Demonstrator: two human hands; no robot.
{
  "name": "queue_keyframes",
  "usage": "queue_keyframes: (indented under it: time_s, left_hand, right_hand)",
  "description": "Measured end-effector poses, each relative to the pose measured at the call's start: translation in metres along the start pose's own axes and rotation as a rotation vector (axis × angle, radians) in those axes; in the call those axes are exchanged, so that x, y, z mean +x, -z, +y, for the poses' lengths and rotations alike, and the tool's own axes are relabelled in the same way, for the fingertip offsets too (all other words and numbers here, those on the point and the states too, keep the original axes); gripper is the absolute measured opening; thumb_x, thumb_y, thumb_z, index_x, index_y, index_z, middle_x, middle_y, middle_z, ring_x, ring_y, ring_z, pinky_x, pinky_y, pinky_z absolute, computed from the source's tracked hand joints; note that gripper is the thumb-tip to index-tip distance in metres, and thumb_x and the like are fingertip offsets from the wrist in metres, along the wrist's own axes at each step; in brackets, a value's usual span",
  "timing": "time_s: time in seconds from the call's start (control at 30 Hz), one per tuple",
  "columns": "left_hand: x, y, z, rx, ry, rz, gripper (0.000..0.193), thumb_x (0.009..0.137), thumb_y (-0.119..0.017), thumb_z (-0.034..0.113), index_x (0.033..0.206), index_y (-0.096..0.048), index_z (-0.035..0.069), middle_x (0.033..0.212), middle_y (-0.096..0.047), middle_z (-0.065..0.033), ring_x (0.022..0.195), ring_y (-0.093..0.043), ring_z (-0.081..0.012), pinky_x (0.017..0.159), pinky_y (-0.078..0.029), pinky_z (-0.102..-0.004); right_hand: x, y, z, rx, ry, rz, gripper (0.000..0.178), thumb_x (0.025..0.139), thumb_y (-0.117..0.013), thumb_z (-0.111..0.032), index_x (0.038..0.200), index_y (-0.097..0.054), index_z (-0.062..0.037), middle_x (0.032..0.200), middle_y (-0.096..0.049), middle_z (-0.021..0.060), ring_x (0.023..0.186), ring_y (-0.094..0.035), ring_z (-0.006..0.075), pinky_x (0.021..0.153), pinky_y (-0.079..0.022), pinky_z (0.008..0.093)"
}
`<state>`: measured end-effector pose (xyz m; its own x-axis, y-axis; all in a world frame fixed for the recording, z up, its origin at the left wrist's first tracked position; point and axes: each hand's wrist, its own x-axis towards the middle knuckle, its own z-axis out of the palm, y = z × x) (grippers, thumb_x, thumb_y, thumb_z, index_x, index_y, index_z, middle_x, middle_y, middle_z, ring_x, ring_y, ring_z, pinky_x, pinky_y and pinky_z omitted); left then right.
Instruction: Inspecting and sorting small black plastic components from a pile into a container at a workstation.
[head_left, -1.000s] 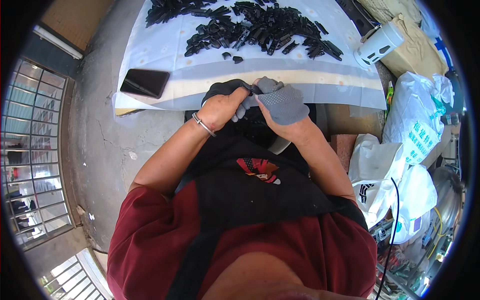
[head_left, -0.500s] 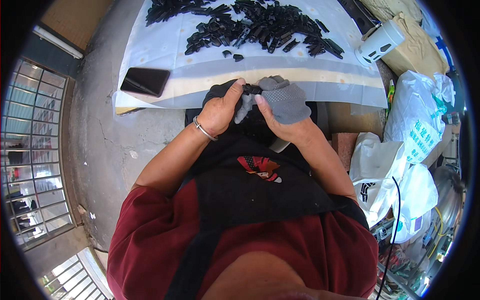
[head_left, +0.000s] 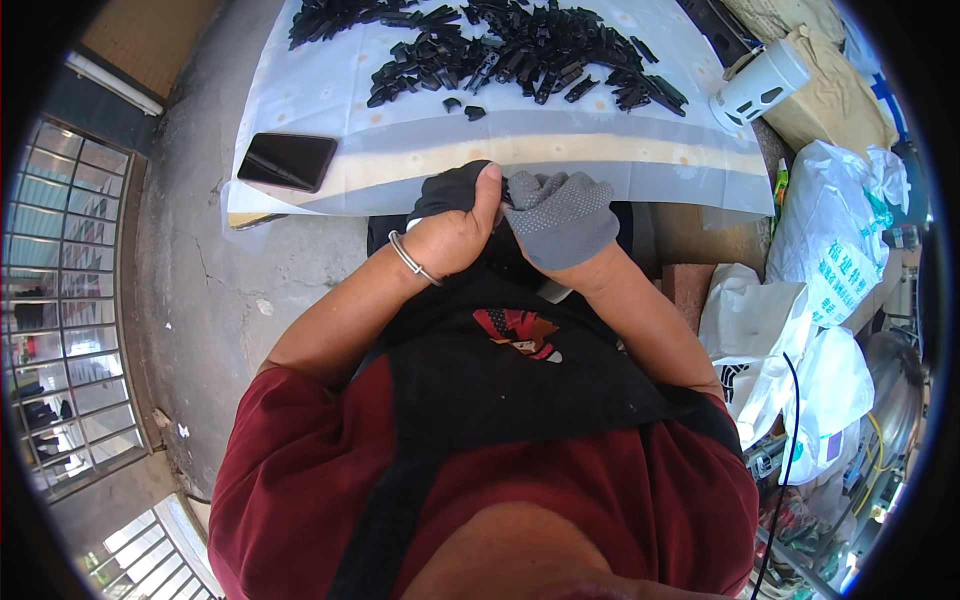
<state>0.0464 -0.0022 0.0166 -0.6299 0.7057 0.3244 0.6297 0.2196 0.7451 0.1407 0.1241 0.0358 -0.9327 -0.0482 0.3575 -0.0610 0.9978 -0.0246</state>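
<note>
Just past the near edge of the table, my two hands meet in front of my apron. My left hand point(head_left: 455, 215), in a dark glove that leaves the thumb bare, is closed with its thumb pointing up. My right hand point(head_left: 562, 220), in a grey dotted glove, is closed and turned with its back toward me. Between them a sliver of a small black plastic part point(head_left: 506, 190) shows; my fingers cover most of it. Beyond, on the white patterned tablecloth point(head_left: 340, 95), lies a large pile of similar black plastic parts point(head_left: 530, 55), with two loose pieces point(head_left: 475, 114) at its near side.
A dark phone point(head_left: 287, 162) lies at the table's left corner. A white cup-like container point(head_left: 760, 85) stands at the right edge. White plastic bags point(head_left: 825, 235) and a reddish brick point(head_left: 688, 290) are to the right. A barred window point(head_left: 75, 310) is on the left.
My right hand has rolled over, hiding its thumb and most of the small black part that showed between my hands. My left hand has shifted slightly right and its thumb stands more upright.
</note>
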Motion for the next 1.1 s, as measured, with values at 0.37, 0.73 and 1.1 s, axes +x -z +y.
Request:
queue_keyframes:
  time_s: [0.37, 0.73, 1.1]
  left_hand:
    - [0.032, 0.01, -0.045, 0.459, -0.086, 0.042, 0.029, 0.086, -0.046, 0.031, 0.09, -0.058, 0.005, 0.083, -0.059, -0.0158, 0.076, -0.057, -0.034, 0.066, -0.044, -0.0409]
    - [0.077, -0.003, -0.063, 0.732, -0.135, -0.105, 0.015, 0.074, -0.045, 0.011, 0.082, -0.058, 0.009, 0.082, -0.06, -0.0132, 0.078, -0.059, -0.0292, 0.065, -0.047, -0.0386]
    - [0.061, 0.005, -0.058, 0.61, 0.018, -0.111, 0.029, 0.077, -0.048, 0.021, 0.101, -0.057, 0.006, 0.095, -0.06, -0.014, 0.085, -0.058, -0.0294, 0.076, -0.045, -0.0368]
  right_hand:
    - [0.027, -0.006, 0.087, -0.048, -0.186, -0.114, 0.019, 0.08, -0.049, -0.016, 0.092, -0.059, -0.0051, 0.091, -0.059, 0.0154, 0.084, -0.056, 0.0337, 0.073, -0.045, 0.0406]
    - [0.06, -0.031, 0.111, -0.381, -0.224, -0.237, 0.023, 0.073, -0.051, -0.011, 0.094, -0.059, -0.0079, 0.094, -0.059, 0.0138, 0.083, -0.058, 0.0305, 0.07, -0.047, 0.0412]
    - [0.022, -0.028, 0.078, 0.084, -0.318, 0.292, 0.023, 0.079, -0.049, -0.022, 0.084, -0.06, -0.0019, 0.082, -0.059, 0.0175, 0.078, -0.056, 0.0345, 0.069, -0.045, 0.0418]
